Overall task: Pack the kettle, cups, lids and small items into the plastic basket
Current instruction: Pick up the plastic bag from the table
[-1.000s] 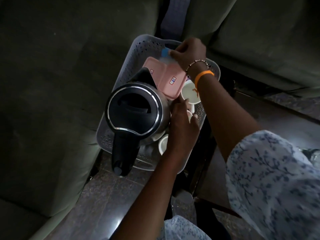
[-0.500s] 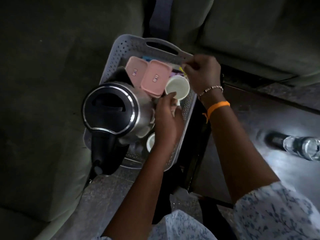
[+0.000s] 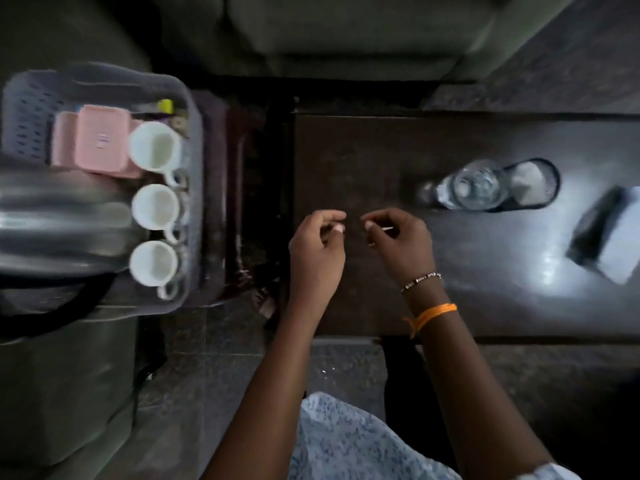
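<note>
The grey plastic basket (image 3: 194, 133) stands at the left on a dark stool. Inside it are the steel kettle (image 3: 62, 216) with its black handle, pink lids (image 3: 100, 140) at the far end, and three white cups (image 3: 156, 206) in a row along the right wall. Small items, one yellow (image 3: 165, 105), lie at the far right corner. Both hands hover over the dark table (image 3: 346, 161), away from the basket. My left hand (image 3: 317, 251) is loosely curled and holds nothing. My right hand (image 3: 401, 240) pinches a thin pale stick (image 3: 386, 229).
A clear water bottle (image 3: 474, 185) lies on the table beside a black mesh holder (image 3: 535, 181). A dark box with a pale side (image 3: 606, 237) sits at the right edge. Grey sofa cushions (image 3: 346, 29) surround the far side and left.
Both hands left the basket and came together over the table. The view swung right, so the basket now sits at the left. The cups stand in a row.
</note>
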Demonstrator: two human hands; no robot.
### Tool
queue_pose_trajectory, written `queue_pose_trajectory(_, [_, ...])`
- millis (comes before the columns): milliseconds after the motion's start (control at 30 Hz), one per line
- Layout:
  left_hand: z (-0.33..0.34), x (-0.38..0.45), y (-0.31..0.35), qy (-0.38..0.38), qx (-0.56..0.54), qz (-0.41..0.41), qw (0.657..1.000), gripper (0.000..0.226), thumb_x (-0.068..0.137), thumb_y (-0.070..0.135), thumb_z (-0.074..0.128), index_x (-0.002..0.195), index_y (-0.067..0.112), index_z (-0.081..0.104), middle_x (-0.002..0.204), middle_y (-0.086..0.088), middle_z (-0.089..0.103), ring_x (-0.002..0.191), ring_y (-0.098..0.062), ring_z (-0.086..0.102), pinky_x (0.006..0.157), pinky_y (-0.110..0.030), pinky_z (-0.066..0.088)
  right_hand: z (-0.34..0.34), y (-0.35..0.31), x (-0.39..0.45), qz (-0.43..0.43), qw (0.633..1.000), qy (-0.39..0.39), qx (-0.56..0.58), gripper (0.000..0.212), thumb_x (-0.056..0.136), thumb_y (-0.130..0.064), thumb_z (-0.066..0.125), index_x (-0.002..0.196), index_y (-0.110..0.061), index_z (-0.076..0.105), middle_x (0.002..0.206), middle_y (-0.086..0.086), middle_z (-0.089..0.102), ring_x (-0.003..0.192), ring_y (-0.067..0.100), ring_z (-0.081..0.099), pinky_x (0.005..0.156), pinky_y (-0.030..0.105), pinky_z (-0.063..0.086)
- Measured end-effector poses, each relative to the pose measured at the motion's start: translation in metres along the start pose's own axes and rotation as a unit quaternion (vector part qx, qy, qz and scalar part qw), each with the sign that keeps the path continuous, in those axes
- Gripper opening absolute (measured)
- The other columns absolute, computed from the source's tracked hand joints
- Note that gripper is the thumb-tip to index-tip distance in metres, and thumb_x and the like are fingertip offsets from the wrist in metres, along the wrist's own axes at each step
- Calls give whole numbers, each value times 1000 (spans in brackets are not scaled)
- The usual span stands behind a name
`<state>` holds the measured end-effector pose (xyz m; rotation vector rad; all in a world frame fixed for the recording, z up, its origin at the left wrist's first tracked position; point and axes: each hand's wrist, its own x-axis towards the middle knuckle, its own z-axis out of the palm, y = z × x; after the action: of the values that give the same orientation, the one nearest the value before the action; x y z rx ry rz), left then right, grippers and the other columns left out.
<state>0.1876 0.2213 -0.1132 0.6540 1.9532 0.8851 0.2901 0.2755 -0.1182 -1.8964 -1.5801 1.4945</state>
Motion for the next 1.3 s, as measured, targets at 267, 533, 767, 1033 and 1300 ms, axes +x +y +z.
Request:
queue_pose_trajectory(267, [162, -34, 37, -69, 19, -26, 997, 19, 90, 7, 51, 103, 14, 63, 103, -5, 64, 95, -21, 62, 81, -26, 48, -154, 101, 15, 77, 996, 53, 7, 15, 84, -4, 58, 85, -13, 70, 78, 10, 69, 72, 22, 65, 79, 46, 58])
queue_pose_trajectory(533, [227, -10, 48, -57, 85, -91, 991, 44, 91, 12, 54, 133, 15, 42, 129, -7, 51, 90, -13, 56, 93, -37, 49, -222, 151, 86, 122, 981, 149, 14, 21, 83, -7, 57, 103, -1, 60, 83, 10, 59, 85, 36, 64, 88, 52, 51])
queue_pose_trajectory(767, [241, 7, 50, -52, 132, -85, 986, 61, 91, 11, 53, 145, 22, 27, 140, -3, 39, 106, -15, 56, 93, -32, 46, -233, 148, 127, 96, 989, 114, -16, 42, 84, -17, 59, 125, -17, 52, 86, 12, 57, 100, 35, 61, 92, 44, 50])
queue_pose_trajectory(1033, [252, -2, 50, -50, 139, -90, 985, 73, 89, 6, 54, 149, 24, 16, 142, -2, 39, 110, -17, 57, 99, -40, 47, -235, 150, 133, 78, 991, 109, -29, 44, 79, 1, 51, 121, -10, 59, 79, 15, 62, 80, 28, 64, 87, 45, 55])
queue_pose_trajectory(1300, [275, -24, 52, -85, 138, -81, 983, 61, 91, 9, 54, 144, 20, 26, 132, -2, 48, 92, -9, 54, 83, -28, 47, -244, 168, 122, 88, 986, 122, 70, 30, 87, -11, 58, 116, -9, 62, 80, 6, 61, 85, 34, 66, 83, 49, 56])
